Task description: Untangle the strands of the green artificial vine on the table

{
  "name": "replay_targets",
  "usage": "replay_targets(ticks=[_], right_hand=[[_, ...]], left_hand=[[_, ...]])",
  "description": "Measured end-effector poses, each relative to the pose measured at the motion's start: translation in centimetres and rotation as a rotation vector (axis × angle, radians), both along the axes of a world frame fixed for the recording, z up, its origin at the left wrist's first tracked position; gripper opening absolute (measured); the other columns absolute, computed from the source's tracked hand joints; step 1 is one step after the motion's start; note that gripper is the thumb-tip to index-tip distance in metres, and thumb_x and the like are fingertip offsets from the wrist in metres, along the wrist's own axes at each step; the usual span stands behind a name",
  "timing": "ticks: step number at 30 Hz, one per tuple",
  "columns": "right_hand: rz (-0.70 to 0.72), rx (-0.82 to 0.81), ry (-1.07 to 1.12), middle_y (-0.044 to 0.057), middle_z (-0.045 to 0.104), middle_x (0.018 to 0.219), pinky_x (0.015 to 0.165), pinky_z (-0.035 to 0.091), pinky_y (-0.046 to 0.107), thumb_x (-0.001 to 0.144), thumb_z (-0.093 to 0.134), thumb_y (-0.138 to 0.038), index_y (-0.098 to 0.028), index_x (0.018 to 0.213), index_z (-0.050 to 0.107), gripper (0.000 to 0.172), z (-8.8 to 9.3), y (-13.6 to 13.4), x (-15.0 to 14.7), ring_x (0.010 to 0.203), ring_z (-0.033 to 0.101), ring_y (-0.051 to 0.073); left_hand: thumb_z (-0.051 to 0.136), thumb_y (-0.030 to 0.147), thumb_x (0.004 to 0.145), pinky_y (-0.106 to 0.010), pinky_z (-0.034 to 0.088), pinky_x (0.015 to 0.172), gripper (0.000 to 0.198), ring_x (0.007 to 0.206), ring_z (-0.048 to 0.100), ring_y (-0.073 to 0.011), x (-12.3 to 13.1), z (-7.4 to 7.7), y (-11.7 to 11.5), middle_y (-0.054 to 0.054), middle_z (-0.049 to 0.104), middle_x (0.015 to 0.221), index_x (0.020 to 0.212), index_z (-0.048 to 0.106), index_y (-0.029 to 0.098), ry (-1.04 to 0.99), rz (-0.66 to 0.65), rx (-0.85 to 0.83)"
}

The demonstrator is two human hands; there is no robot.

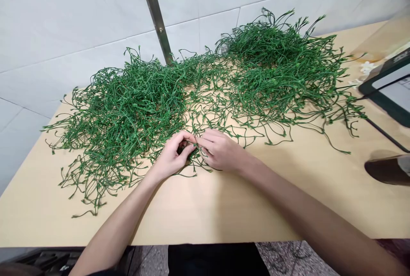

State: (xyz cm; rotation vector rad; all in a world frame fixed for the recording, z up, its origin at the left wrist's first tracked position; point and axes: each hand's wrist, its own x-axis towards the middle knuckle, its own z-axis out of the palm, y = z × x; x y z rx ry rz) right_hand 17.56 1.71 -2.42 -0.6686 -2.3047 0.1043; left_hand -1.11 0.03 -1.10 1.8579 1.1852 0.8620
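Note:
My left hand (178,153) and my right hand (221,149) meet at the front edge of a spread of thin green artificial plant stems. Thumb and fingers of the left are pinched on a green plastic stem (195,145). The right hand's fingers are curled and pressed together on the same small piece, right beside the left fingertips. Loose stems lie under and around both hands. A large tangled heap of stems (128,105) lies to the left, and another heap (282,62) rises at the back right. Most of the held stem is hidden by my fingers.
The wooden table (179,216) stands against a tiled wall (80,11), with a metal upright (156,19) behind the heaps. At the right are a dark green box (390,90), small white pieces (367,67) and a dark brown cylindrical object (382,170).

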Motion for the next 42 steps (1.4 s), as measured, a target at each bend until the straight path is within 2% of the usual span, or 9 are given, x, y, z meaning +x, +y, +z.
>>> replay_targets(ticks=[5,10,13,16,19,25,31,35,42], right_hand=[[-0.01,0.108,-0.064,0.005,0.052,0.066,0.062,0.037,0.031,0.086,0.043,-0.01,-0.011,0.08,0.064,0.021,0.02,0.25,-0.01,0.068,0.041,0.019],[0.061,0.096,-0.051,0.004,0.051,0.064,0.063,0.039,0.029,0.085,0.043,-0.007,-0.014,0.071,0.059,0.023,-0.05,0.49,0.17,0.067,0.04,0.017],[0.068,0.044,-0.061,0.003,0.051,0.065,0.064,0.04,0.029,0.086,0.043,-0.008,-0.015,0.072,0.058,0.022,0.05,0.47,0.37,0.066,0.041,0.016],[0.047,0.033,-0.05,0.004,0.053,0.066,0.064,0.041,0.029,0.086,0.044,-0.008,-0.014,0.076,0.059,0.02,0.19,0.38,0.45,0.066,0.042,0.016],[-0.008,0.05,-0.038,0.003,0.053,0.065,0.064,0.04,0.029,0.086,0.043,-0.008,-0.015,0.073,0.057,0.02,0.22,0.26,0.34,0.065,0.042,0.016],[-0.034,0.069,-0.045,0.003,0.051,0.063,0.062,0.039,0.03,0.089,0.043,-0.01,-0.017,0.069,0.053,0.024,-0.03,0.17,0.16,0.064,0.042,0.017],[0.009,0.124,-0.09,0.004,0.051,0.064,0.06,0.037,0.03,0.089,0.04,-0.01,-0.015,0.073,0.057,0.024,-0.04,0.26,0.12,0.064,0.04,0.017],[0.019,0.105,-0.117,0.004,0.05,0.065,0.06,0.036,0.03,0.089,0.037,-0.01,-0.014,0.076,0.058,0.026,0.13,0.17,0.11,0.065,0.039,0.017],[0.034,0.061,-0.126,0.004,0.052,0.066,0.061,0.036,0.029,0.089,0.036,-0.009,-0.014,0.079,0.06,0.026,0.23,0.07,0.26,0.065,0.04,0.017]], left_hand=[[0.049,0.015,0.088,-0.027,0.039,0.072,0.007,0.076,0.049,-0.0149,0.15,0.13,0.07,-0.003,0.056,0.084,0.088,0.055,0.019,0.077,-0.023,0.074],[0.044,0.009,0.087,-0.027,0.038,0.072,0.013,0.077,0.048,-0.0151,0.06,0.67,0.17,-0.002,0.054,0.08,0.082,0.052,0.019,0.114,-0.118,0.138],[0.043,0.012,0.089,-0.027,0.038,0.073,0.012,0.078,0.048,-0.0156,-0.11,0.72,0.19,-0.002,0.053,0.081,0.084,0.052,0.019,0.094,-0.132,0.068],[0.046,0.021,0.092,-0.027,0.038,0.069,0.006,0.075,0.047,-0.015,-0.24,0.57,0.12,-0.002,0.052,0.082,0.092,0.052,0.02,0.042,-0.093,-0.058],[0.048,0.03,0.093,-0.026,0.038,0.07,0.011,0.076,0.047,-0.0151,-0.29,0.44,0.04,-0.001,0.052,0.083,0.099,0.051,0.02,0.013,-0.073,-0.118],[0.042,0.032,0.096,-0.026,0.039,0.078,0.014,0.084,0.049,-0.0149,-0.19,0.53,0.03,-0.002,0.054,0.09,0.103,0.047,0.021,-0.04,-0.121,-0.138],[0.04,0.025,0.096,-0.026,0.038,0.075,0.007,0.08,0.044,-0.0149,-0.27,0.59,0.2,-0.001,0.046,0.085,0.096,0.046,0.021,-0.029,-0.163,-0.11],[0.042,0.02,0.093,-0.026,0.037,0.073,0.004,0.078,0.042,-0.015,-0.25,0.86,0.21,-0.001,0.044,0.084,0.091,0.045,0.021,-0.041,-0.192,-0.118],[0.039,0.024,0.095,-0.025,0.035,0.07,0.01,0.075,0.04,-0.0144,-0.42,0.69,0.24,-0.001,0.043,0.082,0.089,0.047,0.02,-0.029,-0.18,-0.134]])
